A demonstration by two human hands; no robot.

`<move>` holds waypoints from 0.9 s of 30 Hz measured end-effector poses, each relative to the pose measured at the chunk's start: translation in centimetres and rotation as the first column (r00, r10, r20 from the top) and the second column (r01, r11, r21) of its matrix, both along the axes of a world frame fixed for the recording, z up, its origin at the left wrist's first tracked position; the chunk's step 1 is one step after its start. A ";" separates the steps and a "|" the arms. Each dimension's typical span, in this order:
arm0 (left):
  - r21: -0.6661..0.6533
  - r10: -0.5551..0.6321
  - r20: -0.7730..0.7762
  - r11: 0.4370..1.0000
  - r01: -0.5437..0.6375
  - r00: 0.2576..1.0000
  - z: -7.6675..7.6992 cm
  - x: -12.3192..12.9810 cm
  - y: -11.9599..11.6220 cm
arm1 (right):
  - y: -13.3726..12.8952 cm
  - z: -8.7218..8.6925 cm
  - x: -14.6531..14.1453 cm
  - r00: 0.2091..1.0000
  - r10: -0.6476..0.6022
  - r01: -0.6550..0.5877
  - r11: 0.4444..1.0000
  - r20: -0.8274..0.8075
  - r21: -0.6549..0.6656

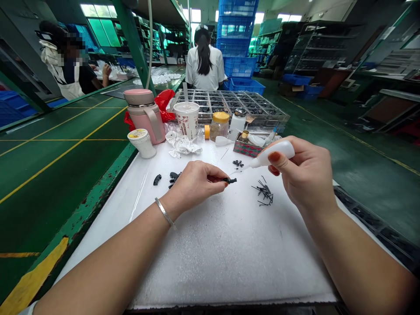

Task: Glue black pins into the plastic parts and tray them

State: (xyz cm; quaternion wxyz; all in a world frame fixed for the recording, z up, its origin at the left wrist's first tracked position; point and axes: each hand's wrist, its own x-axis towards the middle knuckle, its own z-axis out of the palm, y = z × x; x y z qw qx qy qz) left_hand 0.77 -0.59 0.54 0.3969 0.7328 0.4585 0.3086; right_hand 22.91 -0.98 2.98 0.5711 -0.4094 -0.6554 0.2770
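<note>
White bottle (287,149) tipped toward black part (232,180)
Left hand (193,186) pinches the part, right hand (306,170) grips the bottle; cup (187,120) print illegible.

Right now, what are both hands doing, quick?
Left hand: closed, pinching a small black part.
Right hand: closed, holding a white squeeze bottle.
</note>
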 end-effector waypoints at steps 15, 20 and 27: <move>0.017 0.005 -0.016 1.000 -0.005 1.000 0.2 0.1 -0.1 | 0.4 -0.4 0.2 1.000 0.002 -0.002 1.000 -0.011 -0.022; 0.019 -0.001 -0.014 1.000 0.001 1.000 0.3 0.0 -0.1 | 0.3 -0.4 0.1 1.000 0.009 -0.009 1.000 -0.012 -0.016; 0.013 0.004 -0.018 1.000 -0.004 1.000 0.2 0.1 -0.1 | 0.4 -0.6 0.2 0.999 0.029 -0.029 1.000 -0.017 -0.005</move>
